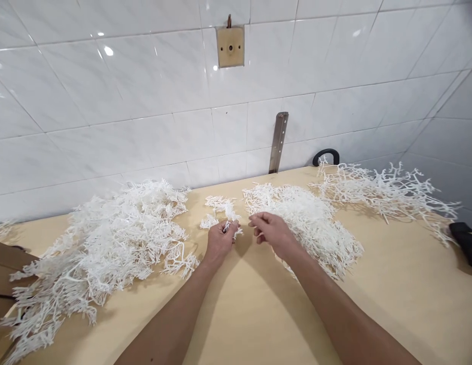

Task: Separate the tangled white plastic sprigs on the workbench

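My left hand (219, 240) is closed on a small white plastic sprig (225, 213) that lies on the tan table (258, 309) between two heaps. My right hand (271, 230) hovers just to its right, fingers curled loosely, at the near edge of the middle heap of white branched plastic pieces (307, 223). Nothing shows inside the right hand. A much larger heap of the same white pieces (106, 243) spreads out to the left of my left hand.
A third, sparser heap of longer white branches (388, 190) lies at the back right. A black object (466, 238) sits at the right edge, a black handle (326, 154) by the tiled wall, a cardboard box (7, 274) at left.
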